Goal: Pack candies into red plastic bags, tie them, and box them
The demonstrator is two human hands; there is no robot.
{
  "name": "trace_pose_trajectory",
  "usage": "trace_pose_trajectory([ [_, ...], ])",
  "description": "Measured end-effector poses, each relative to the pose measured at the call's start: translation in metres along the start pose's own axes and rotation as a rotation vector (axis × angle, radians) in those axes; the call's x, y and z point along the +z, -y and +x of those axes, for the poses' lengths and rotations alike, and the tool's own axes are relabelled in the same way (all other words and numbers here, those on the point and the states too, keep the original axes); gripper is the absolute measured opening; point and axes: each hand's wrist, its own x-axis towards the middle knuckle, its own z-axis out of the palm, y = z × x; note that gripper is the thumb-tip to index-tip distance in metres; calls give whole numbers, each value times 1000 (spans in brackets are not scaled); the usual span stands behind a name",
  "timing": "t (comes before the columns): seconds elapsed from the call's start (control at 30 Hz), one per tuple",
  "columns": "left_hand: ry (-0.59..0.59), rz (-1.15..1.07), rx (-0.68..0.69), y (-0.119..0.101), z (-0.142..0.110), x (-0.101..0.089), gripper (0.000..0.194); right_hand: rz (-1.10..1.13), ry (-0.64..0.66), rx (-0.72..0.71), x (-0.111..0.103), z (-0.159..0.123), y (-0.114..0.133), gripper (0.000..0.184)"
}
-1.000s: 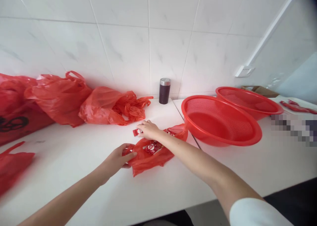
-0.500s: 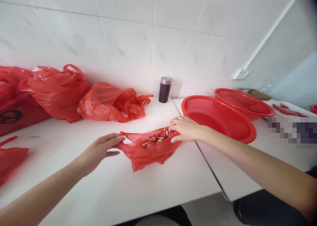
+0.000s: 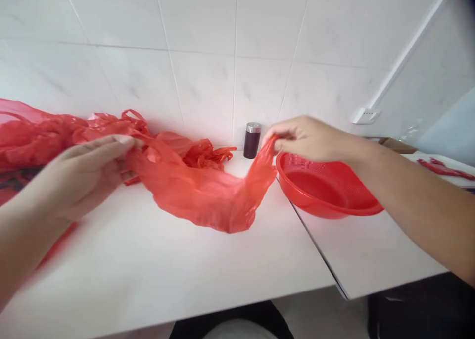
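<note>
A red plastic bag (image 3: 208,195) hangs between my two hands, raised above the white table (image 3: 178,279). My left hand (image 3: 92,166) pinches one upper end of it between thumb and fingers. At the other upper end, my right hand (image 3: 306,138) is closed on the gathered plastic. The bag sags in the middle, and its contents are hidden behind the film, though the bottom bulges. Behind my right forearm stands a red plastic basket (image 3: 326,205) with a mesh wall.
Along the tiled wall lie several stuffed red bags (image 3: 48,141) at the left. A dark tumbler (image 3: 252,141) with a silver lid stands near the wall. A seam (image 3: 311,245) divides the two tables. Past the basket are a cardboard box (image 3: 397,145) and red items (image 3: 441,168).
Both hands have lifted the bag off the table and spread apart. My right hand has come out of the bag's mouth and taken hold of its end. The small packets are now out of sight.
</note>
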Motion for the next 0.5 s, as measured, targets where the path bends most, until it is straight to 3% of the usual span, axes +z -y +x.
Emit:
trace_pose_trajectory([
  [0.07,48,-2,-33,-6,-1,5,15,26,-14,-21,-3,6,5,17],
  [0.17,84,-49,7,-11,-4,11,14,120,-213,-9,-8,17,6,19],
  [0.3,125,-77,10,-17,-8,22,15,284,-219,-10,-12,31,9,12],
  [0.4,263,-155,21,-22,-12,40,13,454,-310,-39,-7,40,16,4],
  [0.5,469,-82,-64,-25,-13,66,18,520,-260,-82,6,47,32,1],
])
